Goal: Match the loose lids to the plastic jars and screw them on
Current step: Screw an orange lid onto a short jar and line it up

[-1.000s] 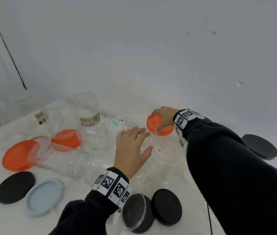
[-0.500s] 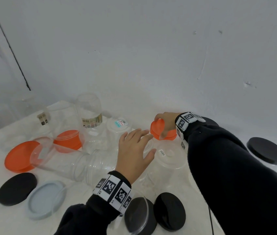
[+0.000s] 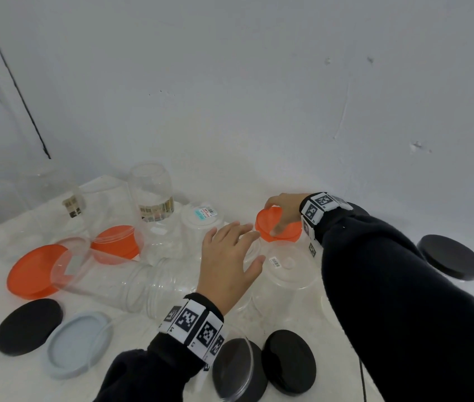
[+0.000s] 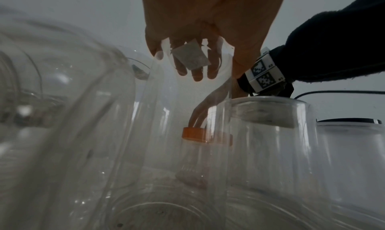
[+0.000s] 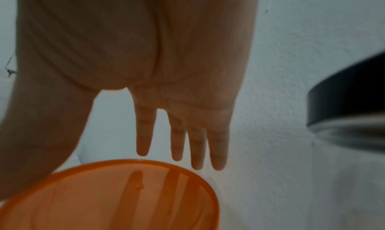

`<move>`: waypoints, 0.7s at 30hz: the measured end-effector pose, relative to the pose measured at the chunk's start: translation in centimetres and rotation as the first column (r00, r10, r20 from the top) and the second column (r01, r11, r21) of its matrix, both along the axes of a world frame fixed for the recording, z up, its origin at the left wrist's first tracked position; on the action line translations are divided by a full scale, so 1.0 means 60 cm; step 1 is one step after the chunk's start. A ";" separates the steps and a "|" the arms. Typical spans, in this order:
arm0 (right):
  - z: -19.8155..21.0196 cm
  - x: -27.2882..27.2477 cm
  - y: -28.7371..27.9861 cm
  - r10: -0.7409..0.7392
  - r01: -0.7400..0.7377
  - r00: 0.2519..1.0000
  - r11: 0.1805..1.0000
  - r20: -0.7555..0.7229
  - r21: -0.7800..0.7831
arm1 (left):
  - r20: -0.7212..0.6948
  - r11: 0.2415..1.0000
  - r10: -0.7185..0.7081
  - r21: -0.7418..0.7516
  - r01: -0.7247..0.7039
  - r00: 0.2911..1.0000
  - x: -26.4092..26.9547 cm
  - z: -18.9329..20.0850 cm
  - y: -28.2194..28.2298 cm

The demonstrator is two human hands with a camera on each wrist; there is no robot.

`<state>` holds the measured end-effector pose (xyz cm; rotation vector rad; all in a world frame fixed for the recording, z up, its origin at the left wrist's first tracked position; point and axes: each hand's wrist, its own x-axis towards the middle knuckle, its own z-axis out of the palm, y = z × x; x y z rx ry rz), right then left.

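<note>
My right hand [image 3: 283, 211] grips a small orange lid [image 3: 276, 227], thumb on its near rim and fingers over the far rim. In the left wrist view that orange lid [image 4: 195, 134] sits on the mouth of a narrow clear jar [image 4: 198, 161]. The right wrist view shows the lid [image 5: 116, 197] just below my hanging fingers [image 5: 177, 141]. My left hand [image 3: 230, 256] hovers with relaxed, spread fingers over the clear jars just left of the lid; whether it touches one I cannot tell. A wide clear jar [image 3: 288, 274] stands upside down between my arms.
A large orange lid [image 3: 34, 271], another orange lid [image 3: 115, 245], a grey lid [image 3: 80, 343] and black lids [image 3: 28, 326] [image 3: 288, 361] [image 3: 450, 256] lie around. A clear jar [image 3: 108, 274] lies on its side at the left. Other clear jars [image 3: 150, 192] stand at the back near the wall.
My right hand has lowered the orange lid a little and levelled it onto the jar mouth. The left hand has barely moved.
</note>
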<state>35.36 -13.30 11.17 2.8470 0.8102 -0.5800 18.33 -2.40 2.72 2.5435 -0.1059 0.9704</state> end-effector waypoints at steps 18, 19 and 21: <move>0.143 -0.156 -0.165 -0.114 0.088 0.991 0.951 0.072 0.297 | -0.042 0.999 -0.037 0.038 0.039 0.998 -0.004 0.010 0.004; 0.138 -0.168 -0.179 -0.128 0.105 0.990 0.953 0.065 0.283 | -0.047 0.999 -0.038 0.033 0.040 0.998 -0.004 0.010 0.004; 0.122 -0.190 -0.205 -0.153 0.140 0.987 0.961 0.037 0.238 | -0.059 0.999 -0.039 0.030 0.040 0.998 -0.004 0.010 0.004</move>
